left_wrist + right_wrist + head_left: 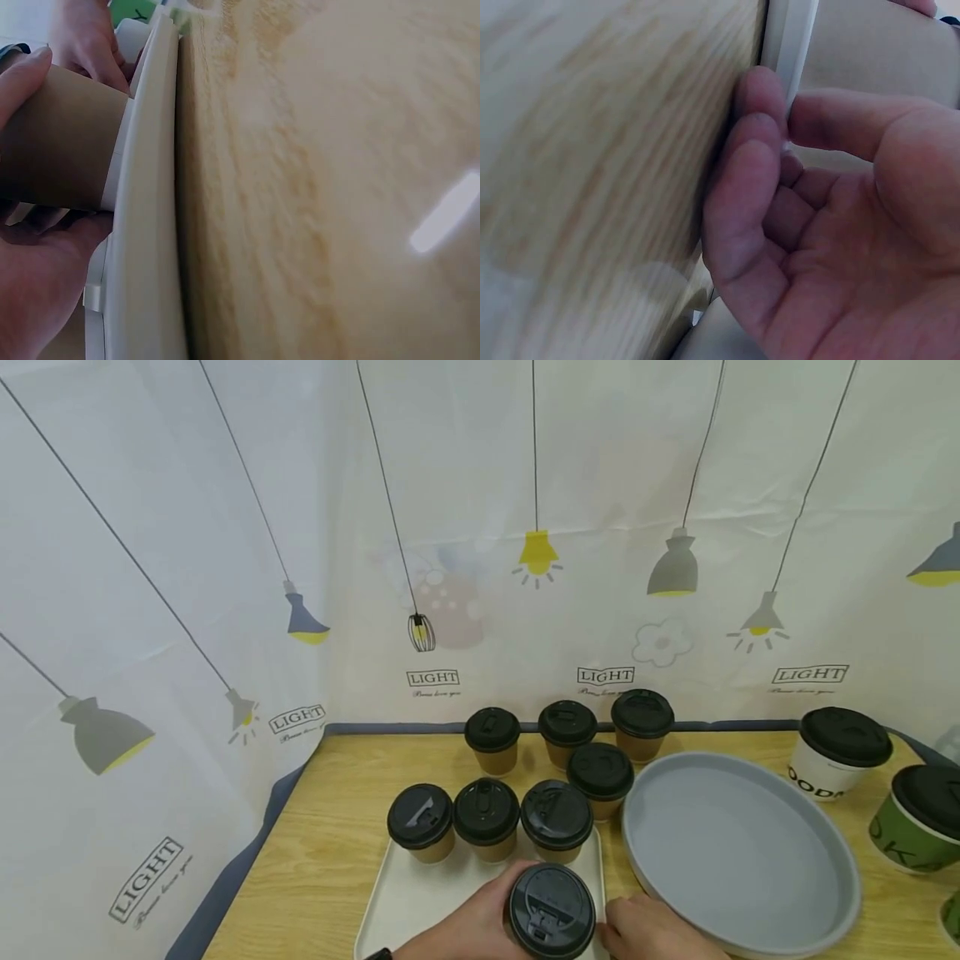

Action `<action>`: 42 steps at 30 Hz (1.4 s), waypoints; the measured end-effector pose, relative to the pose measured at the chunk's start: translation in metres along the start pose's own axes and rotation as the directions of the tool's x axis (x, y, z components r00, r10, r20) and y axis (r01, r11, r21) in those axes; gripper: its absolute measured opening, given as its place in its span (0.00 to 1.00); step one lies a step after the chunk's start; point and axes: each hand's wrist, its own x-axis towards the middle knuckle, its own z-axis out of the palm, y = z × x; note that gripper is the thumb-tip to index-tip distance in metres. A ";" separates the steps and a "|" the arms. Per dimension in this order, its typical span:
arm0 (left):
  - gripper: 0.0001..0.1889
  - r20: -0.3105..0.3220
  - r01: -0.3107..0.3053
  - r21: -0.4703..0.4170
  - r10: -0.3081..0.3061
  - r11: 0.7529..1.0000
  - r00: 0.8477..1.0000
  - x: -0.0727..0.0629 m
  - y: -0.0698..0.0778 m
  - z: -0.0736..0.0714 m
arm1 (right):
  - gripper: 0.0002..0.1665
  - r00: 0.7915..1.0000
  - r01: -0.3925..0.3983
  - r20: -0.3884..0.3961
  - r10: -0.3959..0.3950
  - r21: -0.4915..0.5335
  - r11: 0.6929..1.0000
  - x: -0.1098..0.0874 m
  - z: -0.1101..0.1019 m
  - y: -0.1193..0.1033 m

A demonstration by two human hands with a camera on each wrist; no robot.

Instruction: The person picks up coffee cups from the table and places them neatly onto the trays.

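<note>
My left hand (480, 917) grips a brown paper coffee cup (552, 912) with a black lid, upright at the front right of the cream tray (408, 897). In the left wrist view, the cup's brown side (64, 139) shows between thumb and fingers, its base at the tray. My right hand (654, 928) is at the tray's right edge; the right wrist view has its thumb and curled fingers (742, 180) pinching the rim (789, 45). Three more lidded cups stand in a row along the tray's back: left cup (421, 818), middle cup (486, 814), right cup (557, 818).
Several similar brown cups (492, 739) stand behind the tray. A round grey tray (738, 852) lies to the right. Beyond it are a white cup (836, 752) and a green cup (918, 818), both black-lidded. A printed curtain (480, 527) hangs behind the wooden table (300, 860).
</note>
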 end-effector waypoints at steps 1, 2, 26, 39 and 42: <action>0.42 0.002 -0.005 -0.003 0.005 1.000 1.000 0.000 -0.001 0.000 | 0.22 1.000 0.001 -0.002 -0.001 -0.003 1.000 0.000 0.000 0.000; 0.42 0.005 -0.008 -0.010 0.008 1.000 1.000 0.000 -0.002 0.000 | 0.22 1.000 0.001 -0.002 -0.001 -0.005 1.000 0.000 0.000 0.000; 0.30 0.039 -0.114 0.081 0.111 0.990 0.993 -0.072 0.053 -0.069 | 0.20 1.000 -0.024 -0.001 0.024 0.002 1.000 -0.001 -0.001 -0.004; 0.10 -0.636 -0.334 0.241 0.408 0.911 0.655 -0.098 0.039 -0.134 | 0.21 1.000 -0.028 0.003 0.028 0.009 1.000 0.001 0.001 -0.001; 0.12 -0.763 -0.072 0.266 0.256 0.961 0.594 -0.093 0.020 -0.147 | 0.21 1.000 -0.026 0.010 0.025 0.019 0.999 0.001 0.002 0.001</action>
